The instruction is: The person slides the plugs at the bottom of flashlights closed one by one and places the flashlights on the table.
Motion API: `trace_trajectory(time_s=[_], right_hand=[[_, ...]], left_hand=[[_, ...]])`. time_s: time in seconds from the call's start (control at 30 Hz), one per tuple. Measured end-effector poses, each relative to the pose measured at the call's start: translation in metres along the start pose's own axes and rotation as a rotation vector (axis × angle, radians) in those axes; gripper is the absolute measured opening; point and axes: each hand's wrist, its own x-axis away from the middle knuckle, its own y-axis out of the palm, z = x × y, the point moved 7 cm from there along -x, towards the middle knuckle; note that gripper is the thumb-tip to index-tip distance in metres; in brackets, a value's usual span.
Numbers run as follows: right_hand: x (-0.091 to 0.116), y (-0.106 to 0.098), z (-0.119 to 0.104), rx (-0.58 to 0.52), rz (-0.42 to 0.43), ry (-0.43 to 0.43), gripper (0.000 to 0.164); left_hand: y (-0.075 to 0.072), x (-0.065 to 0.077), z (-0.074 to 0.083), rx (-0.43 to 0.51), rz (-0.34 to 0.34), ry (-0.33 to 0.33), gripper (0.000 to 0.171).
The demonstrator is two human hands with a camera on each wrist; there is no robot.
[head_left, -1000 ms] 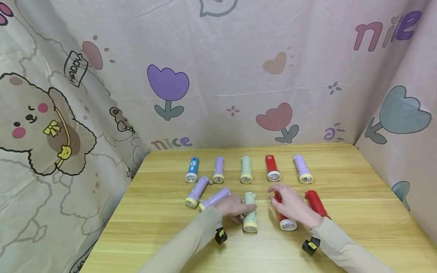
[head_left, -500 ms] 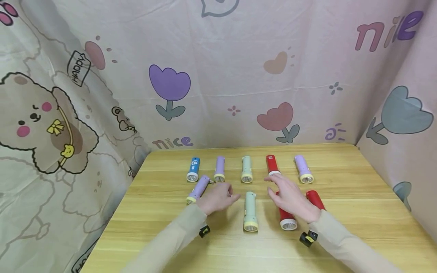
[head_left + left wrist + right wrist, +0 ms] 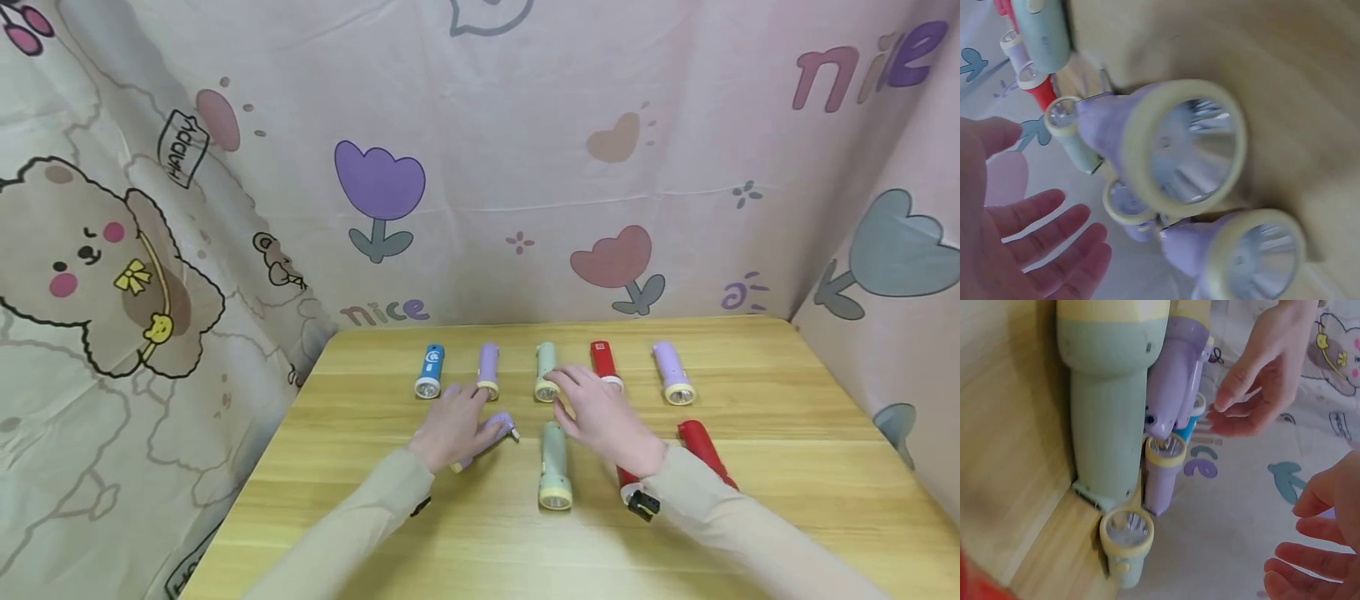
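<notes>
My left hand [image 3: 452,429] hovers with loosely bent fingers over two purple flashlights at the left of the front row. One purple flashlight [image 3: 489,443] lies slanted under the thumb; the other is mostly hidden by the hand. In the left wrist view a purple flashlight [image 3: 1100,122] stands apart from the fingers, which hold nothing. My right hand [image 3: 606,419] is above the table, between a pale green flashlight [image 3: 554,458] and the back row. Its fingers are relaxed and hold nothing in the right wrist view. A red flashlight [image 3: 628,482] is partly covered by the right wrist.
Another red flashlight [image 3: 703,450] lies at the right. Along the back lie a blue flashlight [image 3: 431,364], a purple one [image 3: 488,363], a green one [image 3: 545,358], a red one [image 3: 602,360] and a purple one [image 3: 671,367]. A patterned curtain [image 3: 480,192] hangs behind the wooden table [image 3: 510,558].
My left hand has left the front green flashlight and moved left over the purple ones. The right hand has shifted left and slightly back from above the red flashlight.
</notes>
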Motion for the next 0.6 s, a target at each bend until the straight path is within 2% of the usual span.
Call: trace_trajectory(time_s=[0.17, 0.3, 0.6], right_hand=[[-0.005, 0.01, -0.011, -0.012, -0.045, -0.031, 0.035], [-0.005, 0.017, -0.015, 0.008, -0.07, -0.036, 0.035], [-0.002, 0.028, -0.015, -0.021, -0.107, -0.025, 0.036]], left_hand=[[0.013, 0.006, -0.002, -0.047, -0.039, 0.038, 0.053], [0.022, 0.01, -0.003, -0.024, -0.067, 0.057, 0.051], [0.032, 0.017, -0.009, 0.012, -0.071, 0.041, 0.055]])
